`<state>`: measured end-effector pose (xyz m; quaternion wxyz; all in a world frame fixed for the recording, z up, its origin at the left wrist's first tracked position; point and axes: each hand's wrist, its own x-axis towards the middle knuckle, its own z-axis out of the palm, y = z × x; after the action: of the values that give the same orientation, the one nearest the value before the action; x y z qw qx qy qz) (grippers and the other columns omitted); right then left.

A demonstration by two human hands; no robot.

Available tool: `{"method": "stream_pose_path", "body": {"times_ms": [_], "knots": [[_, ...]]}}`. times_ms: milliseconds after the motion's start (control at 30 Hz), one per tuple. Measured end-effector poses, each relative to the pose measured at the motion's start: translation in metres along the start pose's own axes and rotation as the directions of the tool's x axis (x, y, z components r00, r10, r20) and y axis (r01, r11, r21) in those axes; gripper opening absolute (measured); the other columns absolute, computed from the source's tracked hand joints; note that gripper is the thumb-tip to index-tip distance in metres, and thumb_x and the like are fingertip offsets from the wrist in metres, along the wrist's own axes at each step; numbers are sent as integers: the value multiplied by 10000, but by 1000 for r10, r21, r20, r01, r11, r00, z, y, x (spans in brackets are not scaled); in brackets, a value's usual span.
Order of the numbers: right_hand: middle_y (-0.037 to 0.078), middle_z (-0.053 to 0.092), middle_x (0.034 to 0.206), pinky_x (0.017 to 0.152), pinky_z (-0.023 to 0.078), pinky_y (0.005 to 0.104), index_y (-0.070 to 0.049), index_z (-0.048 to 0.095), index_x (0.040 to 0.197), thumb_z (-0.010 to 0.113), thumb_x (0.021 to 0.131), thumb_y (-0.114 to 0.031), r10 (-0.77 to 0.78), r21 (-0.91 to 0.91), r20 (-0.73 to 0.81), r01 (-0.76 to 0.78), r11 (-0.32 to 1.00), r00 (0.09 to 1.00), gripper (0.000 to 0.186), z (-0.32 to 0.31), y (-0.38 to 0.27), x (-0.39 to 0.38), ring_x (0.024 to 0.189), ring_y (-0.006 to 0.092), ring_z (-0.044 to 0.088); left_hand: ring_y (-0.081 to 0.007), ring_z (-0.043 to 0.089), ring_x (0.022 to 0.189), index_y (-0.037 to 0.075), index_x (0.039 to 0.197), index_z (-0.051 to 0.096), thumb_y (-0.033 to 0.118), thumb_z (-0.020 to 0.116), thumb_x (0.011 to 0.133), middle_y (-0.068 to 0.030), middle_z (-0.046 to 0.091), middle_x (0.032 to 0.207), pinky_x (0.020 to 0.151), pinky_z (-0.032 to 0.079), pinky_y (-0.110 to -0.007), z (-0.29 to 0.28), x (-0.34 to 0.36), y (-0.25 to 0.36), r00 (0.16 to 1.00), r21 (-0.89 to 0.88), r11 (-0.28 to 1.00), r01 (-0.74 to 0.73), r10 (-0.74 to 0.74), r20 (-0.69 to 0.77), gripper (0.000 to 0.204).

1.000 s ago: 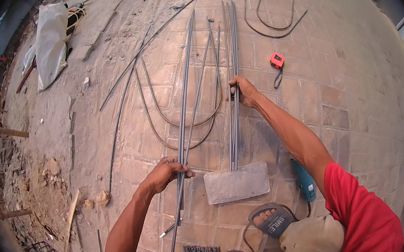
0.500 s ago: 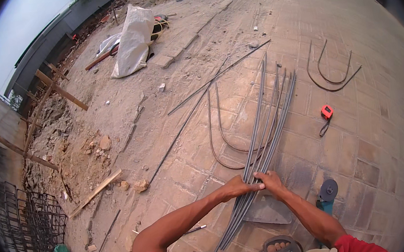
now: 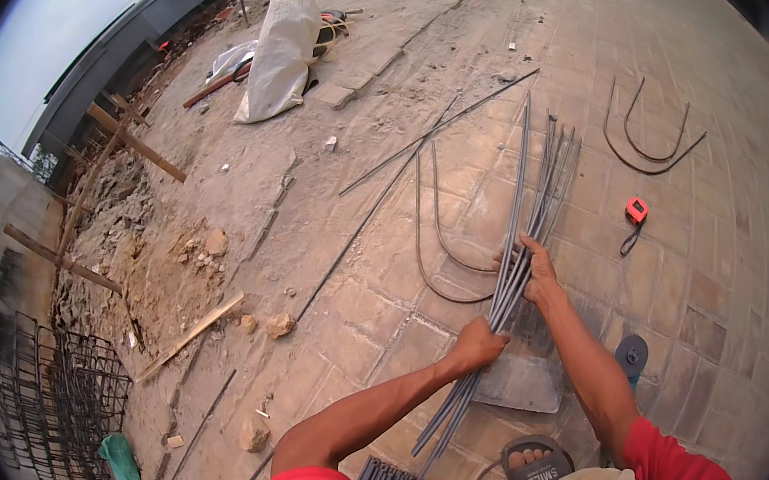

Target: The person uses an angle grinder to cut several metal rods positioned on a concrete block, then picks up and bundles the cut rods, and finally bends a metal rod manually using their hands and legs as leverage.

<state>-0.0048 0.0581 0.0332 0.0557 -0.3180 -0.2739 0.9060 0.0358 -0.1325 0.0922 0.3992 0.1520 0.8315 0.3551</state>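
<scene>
The bundle of long metal rods (image 3: 507,302) slants from seven o'clock to one, the left hand (image 3: 479,343) closed round its lower stretch and the right hand (image 3: 538,270) wrapped round it farther up. I'd reckon it stiff and fairly weighty, loose rods liable to slide and the fanned far ends to whip, so a spread two-handed hold near the middle looks sound. Mind the cut tips, the bent bars (image 3: 419,245) at ten and the grey block (image 3: 524,385) at six; the paving (image 3: 735,238) gives most swing towards three.
</scene>
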Motion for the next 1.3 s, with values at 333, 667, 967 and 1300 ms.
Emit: {"method": "stream_pose_path", "body": {"times_ms": [333, 667, 967, 1300], "knots": [[-44, 433, 601, 423, 387, 238, -128, 506, 797, 701, 891, -273, 87, 157, 70, -97, 983, 994, 261, 43, 26, -46, 473, 82, 425, -476, 639, 803, -57, 953, 532, 290, 622, 870, -300, 631, 793, 735, 497, -511, -21, -96, -15, 977, 263, 963, -62, 112, -179, 368], [-53, 425, 551, 407, 356, 240, -147, 530, 756, 654, 944, -320, 5, 274, 345, -106, 956, 939, 284, 119, 38, -160, 434, 87, 418, -407, 617, 615, -11, 965, 535, 307, 668, 879, -229, 612, 696, 592, 463, -469, -49, -216, -29, 926, 245, 965, -95, 176, -334, 355], [-64, 269, 545, 400, 327, 232, -128, 458, 752, 547, 1006, -419, -316, 40, 764, 447, 894, 563, 396, 228, -15, -268, 431, 61, 313, -136, 575, 548, 47, 905, 535, 260, 761, 863, -59, 576, 648, 531, 475, -298, -68, -201, -16, 580, 190, 861, -472, 465, -669, 314], [-79, 436, 476, 346, 282, 231, -154, 484, 608, 702, 933, -336, -339, 93, 930, 797, 597, 145, 431, 296, 9, -306, 380, 18, 363, -67, 383, 507, 22, 552, 467, 258, 698, 878, 23, 432, 501, 460, 348, -319, -104, -147, 10, 441, -51, 774, -632, 305, -844, 464]]}}
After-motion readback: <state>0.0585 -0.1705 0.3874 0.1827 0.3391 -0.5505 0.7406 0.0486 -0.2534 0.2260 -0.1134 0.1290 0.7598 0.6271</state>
